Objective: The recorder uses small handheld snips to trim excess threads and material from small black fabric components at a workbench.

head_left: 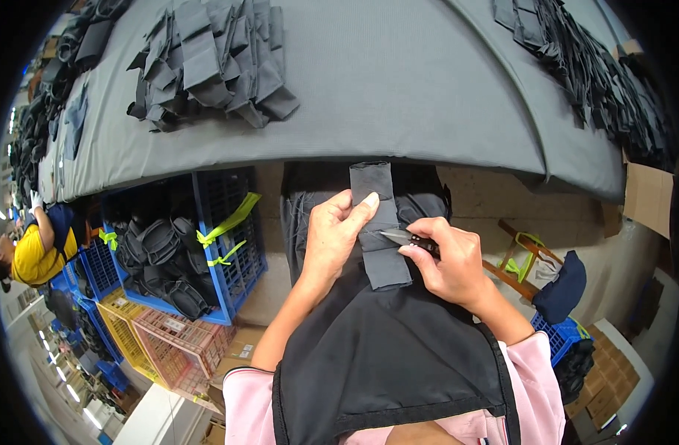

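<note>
A dark grey fabric strip hangs in front of me over my black apron. My left hand pinches it from the left side, the thumb lying on top near its upper part. Held in my right hand is what looks like a pair of thread snips, with a pointed metal blade and a dark handle. The point lies across the strip, at a crosswise seam or fold below my left thumb. The fingers behind the strip are hidden.
Ahead stands a grey-covered table with a pile of grey fabric strips and another pile at right. To my left is a blue crate of black pieces. A wooden stool stands right; a person in yellow works far left.
</note>
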Motion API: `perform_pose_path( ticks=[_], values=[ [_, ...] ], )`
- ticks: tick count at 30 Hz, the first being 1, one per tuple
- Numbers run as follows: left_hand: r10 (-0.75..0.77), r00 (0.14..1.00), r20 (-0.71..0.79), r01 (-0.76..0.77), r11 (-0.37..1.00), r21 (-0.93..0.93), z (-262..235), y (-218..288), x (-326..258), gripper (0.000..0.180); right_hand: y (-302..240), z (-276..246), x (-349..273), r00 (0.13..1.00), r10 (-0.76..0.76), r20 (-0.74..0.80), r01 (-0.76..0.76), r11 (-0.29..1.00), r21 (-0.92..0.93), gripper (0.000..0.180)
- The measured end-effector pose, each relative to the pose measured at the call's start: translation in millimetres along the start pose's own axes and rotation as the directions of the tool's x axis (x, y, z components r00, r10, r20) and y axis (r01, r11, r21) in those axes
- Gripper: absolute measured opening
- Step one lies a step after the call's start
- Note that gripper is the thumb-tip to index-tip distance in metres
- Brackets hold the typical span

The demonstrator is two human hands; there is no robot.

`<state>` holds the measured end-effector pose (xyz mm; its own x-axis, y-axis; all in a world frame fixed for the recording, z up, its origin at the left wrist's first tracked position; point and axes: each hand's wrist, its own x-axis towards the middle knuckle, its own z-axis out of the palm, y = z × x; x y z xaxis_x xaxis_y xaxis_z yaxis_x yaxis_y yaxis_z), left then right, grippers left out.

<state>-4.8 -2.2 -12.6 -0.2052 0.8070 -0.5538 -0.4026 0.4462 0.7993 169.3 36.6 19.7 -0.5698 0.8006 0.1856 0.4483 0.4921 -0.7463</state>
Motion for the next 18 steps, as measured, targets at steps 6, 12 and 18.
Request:
perform_pose_path(
  ticks=[6,12,18],
  values=[
    [-0.015,1.0,-0.012,0.015,1.0,0.007,6,11,-4,0.02,-1,0,3,0.997,-0.05,0.065,0.047,0.998,0.05,0.026],
    [-0.023,1.0,-0.014,0.023,1.0,-0.016,2,8,-3,0.02,-12,2,11,0.976,0.101,0.191,-0.117,0.99,0.074,0.024],
    [-0.04,0.999,-0.02,0.04,0.999,0.01,-1,7,-1,0.019,-1,1,9,0.955,0.097,0.281,-0.139,0.981,0.133,0.016]
  ],
)
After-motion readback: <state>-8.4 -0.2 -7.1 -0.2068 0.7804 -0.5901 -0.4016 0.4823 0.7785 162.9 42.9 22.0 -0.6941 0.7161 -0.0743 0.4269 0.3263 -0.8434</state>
